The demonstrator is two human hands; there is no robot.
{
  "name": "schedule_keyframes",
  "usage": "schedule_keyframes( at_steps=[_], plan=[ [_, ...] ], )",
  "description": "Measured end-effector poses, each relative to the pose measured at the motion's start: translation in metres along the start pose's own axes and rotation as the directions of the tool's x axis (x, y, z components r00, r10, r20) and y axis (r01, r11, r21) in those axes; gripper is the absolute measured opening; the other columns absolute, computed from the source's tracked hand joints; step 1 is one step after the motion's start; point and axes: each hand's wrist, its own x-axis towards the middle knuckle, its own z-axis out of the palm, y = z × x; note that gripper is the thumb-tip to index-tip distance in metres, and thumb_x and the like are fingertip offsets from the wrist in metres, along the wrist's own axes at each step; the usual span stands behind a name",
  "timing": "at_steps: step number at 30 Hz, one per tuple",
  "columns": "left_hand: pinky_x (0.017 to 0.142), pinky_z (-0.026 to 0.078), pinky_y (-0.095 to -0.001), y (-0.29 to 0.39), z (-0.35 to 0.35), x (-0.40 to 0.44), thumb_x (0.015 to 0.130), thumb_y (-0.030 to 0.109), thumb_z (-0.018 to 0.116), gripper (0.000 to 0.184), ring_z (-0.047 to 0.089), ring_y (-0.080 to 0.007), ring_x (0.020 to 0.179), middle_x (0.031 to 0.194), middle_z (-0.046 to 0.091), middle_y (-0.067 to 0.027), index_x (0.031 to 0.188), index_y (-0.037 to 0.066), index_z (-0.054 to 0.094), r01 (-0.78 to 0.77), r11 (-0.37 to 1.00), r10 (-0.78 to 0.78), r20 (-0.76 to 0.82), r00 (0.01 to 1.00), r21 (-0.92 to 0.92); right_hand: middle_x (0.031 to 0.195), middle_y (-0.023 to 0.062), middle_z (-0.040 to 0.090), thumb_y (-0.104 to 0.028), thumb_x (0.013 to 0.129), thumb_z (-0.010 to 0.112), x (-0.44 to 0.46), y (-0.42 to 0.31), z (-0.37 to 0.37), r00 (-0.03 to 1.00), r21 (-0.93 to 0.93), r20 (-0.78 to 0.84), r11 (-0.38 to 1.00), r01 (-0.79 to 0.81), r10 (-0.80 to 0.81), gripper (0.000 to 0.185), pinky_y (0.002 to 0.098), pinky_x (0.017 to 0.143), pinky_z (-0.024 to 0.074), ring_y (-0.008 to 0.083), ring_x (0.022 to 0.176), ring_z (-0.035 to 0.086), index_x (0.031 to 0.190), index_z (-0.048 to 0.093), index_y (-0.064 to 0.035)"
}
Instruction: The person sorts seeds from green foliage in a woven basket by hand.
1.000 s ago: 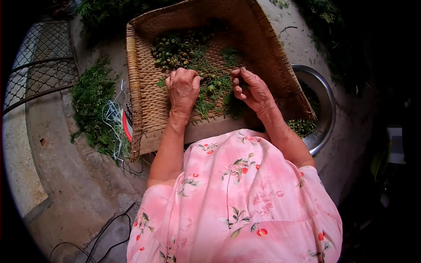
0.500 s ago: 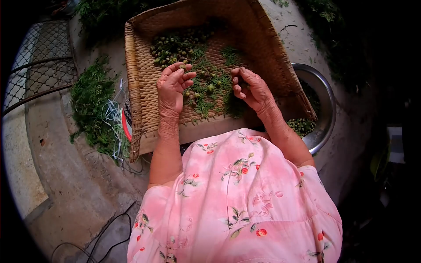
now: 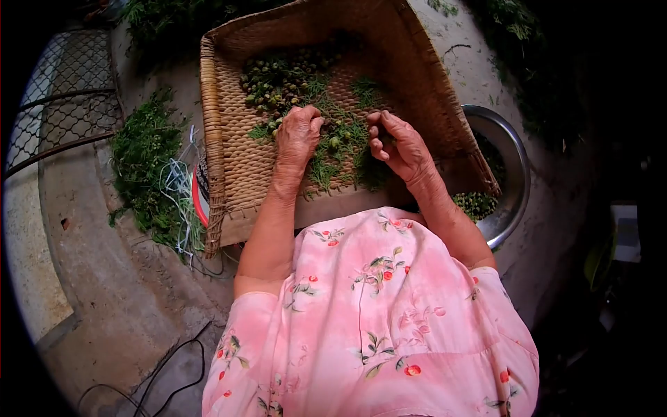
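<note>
My left hand is closed, back up, over the woven basket, at the edge of the green sprigs. Its fingertips are hidden, so what they hold cannot be made out. Just beyond it lies a pile of small green-brown cones. My right hand rests palm inward on the right side of the sprigs, fingers curled and thumb near the index finger. Anything inside that curl is too dark to tell. A few loose green cones lie between the two hands.
Right of the basket is a metal basin holding more cones. Cut greenery and pale plastic strings lie at the left, near a metal lattice. A black cable crosses the floor at lower left.
My left hand first lifted and turned with its fingers showing near the cone pile, then came back down to the right onto the sprigs. My right hand has stayed nearly still.
</note>
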Motion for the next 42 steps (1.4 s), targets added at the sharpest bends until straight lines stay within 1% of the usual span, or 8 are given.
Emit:
schedule_keyframes(
  at_steps=[8, 13, 17, 19, 23, 35, 38, 42],
  plan=[
    [0.067, 0.047, -0.0293, -0.004, 0.002, -0.005, 0.079, 0.012, 0.066, 0.017, 0.06, -0.0172, 0.076, 0.076, 0.06, -0.0042, 0.094, 0.004, 0.066, 0.046, 0.898, -0.067, -0.033, 0.997, -0.438, 0.078, 0.0028, 0.057, -0.026, 0.096, 0.051, -0.001, -0.001, 0.0, 1.0, 0.008, 0.002, 1.0, 0.002, -0.002, 0.023, 0.0211, 0.045, 0.041, 0.011, 0.06, 0.053, 0.1, 0.058, -0.0051],
    [0.05, 0.041, -0.019, 0.003, -0.024, -0.002, 0.082, 0.004, 0.062, 0.011, 0.053, -0.0058, 0.061, 0.079, 0.062, -0.0017, 0.094, 0.005, 0.059, 0.354, -0.086, -0.286, 0.363, 0.887, -0.931, 0.078, 0.0027, 0.058, -0.024, 0.095, 0.052, -0.001, 0.001, 0.0, 1.0, 0.005, 0.013, 1.0, 0.024, -0.024, 0.021, 0.0208, 0.044, 0.041, 0.0107, 0.06, 0.053, 0.1, 0.059, -0.0052],
    [0.055, 0.046, -0.0243, -0.013, -0.013, 0.007, 0.082, 0.006, 0.062, 0.011, 0.059, -0.011, 0.067, 0.084, 0.064, -0.0045, 0.092, 0.003, 0.062, 0.4, 0.21, -0.241, 0.349, 0.906, -0.892, 0.077, 0.0027, 0.058, -0.024, 0.095, 0.052, -0.001, 0.0, 0.0, 1.0, 0.008, 0.013, 1.0, 0.013, -0.013, 0.021, 0.0208, 0.044, 0.0409, 0.0109, 0.06, 0.053, 0.099, 0.059, -0.0051],
    [0.067, 0.051, -0.0291, -0.01, -0.004, 0.013, 0.081, 0.006, 0.062, 0.013, 0.061, -0.0162, 0.075, 0.083, 0.064, -0.0037, 0.094, 0.002, 0.065, 0.022, 0.885, -0.007, 0.034, 0.999, -0.466, 0.078, 0.0027, 0.058, -0.024, 0.095, 0.052, -0.001, 0.001, -0.001, 1.0, 0.006, 0.016, 1.0, 0.009, -0.009, 0.021, 0.0208, 0.044, 0.0408, 0.0109, 0.06, 0.053, 0.1, 0.059, -0.0051],
    [0.075, 0.049, -0.0327, -0.001, 0.003, 0.017, 0.08, 0.013, 0.064, 0.015, 0.062, -0.0219, 0.082, 0.087, 0.063, -0.0085, 0.093, 0.007, 0.068, -0.106, 0.984, 0.107, -0.002, 0.994, -0.141, 0.076, 0.0036, 0.057, -0.025, 0.094, 0.053, -0.002, 0.0, 0.003, 1.0, -0.004, -0.008, 1.0, 0.013, -0.013, 0.023, 0.0204, 0.044, 0.0396, 0.0119, 0.059, 0.053, 0.101, 0.059, -0.0036],
    [0.067, 0.049, -0.0361, 0.017, 0.008, 0.022, 0.074, 0.019, 0.066, 0.018, 0.061, -0.0231, 0.071, 0.078, 0.064, -0.0088, 0.084, 0.004, 0.068, 0.09, 0.989, -0.088, 0.024, 0.996, -0.116, 0.077, 0.0043, 0.058, -0.025, 0.094, 0.054, -0.001, -0.001, 0.002, 1.0, -0.004, 0.016, 1.0, 0.002, -0.002, 0.024, 0.0204, 0.047, 0.0427, 0.0117, 0.059, 0.054, 0.101, 0.059, -0.0031],
    [0.055, 0.044, -0.0213, 0.024, -0.01, 0.016, 0.082, 0.012, 0.061, 0.011, 0.058, -0.0103, 0.061, 0.076, 0.063, -0.0005, 0.088, 0.004, 0.066, 0.339, 0.568, -0.221, 0.258, 0.941, -0.75, 0.078, 0.0052, 0.058, -0.028, 0.094, 0.053, 0.002, 0.001, 0.002, 1.0, 0.0, -0.005, 1.0, 0.01, -0.01, 0.029, 0.0219, 0.049, 0.0459, 0.0132, 0.062, 0.056, 0.103, 0.058, -0.0009],
    [0.064, 0.052, -0.0254, 0.036, -0.02, 0.008, 0.085, 0.01, 0.057, 0.016, 0.062, -0.0163, 0.074, 0.09, 0.063, -0.0071, 0.099, 0.002, 0.06, 0.472, 0.073, -0.101, 0.465, 0.88, -0.878, 0.088, 0.0095, 0.062, -0.035, 0.095, 0.051, 0.004, 0.004, 0.013, 0.999, -0.022, -0.037, 0.999, 0.025, -0.026, 0.039, 0.0271, 0.059, 0.0538, 0.0174, 0.074, 0.063, 0.107, 0.054, 0.0027]
  ],
)
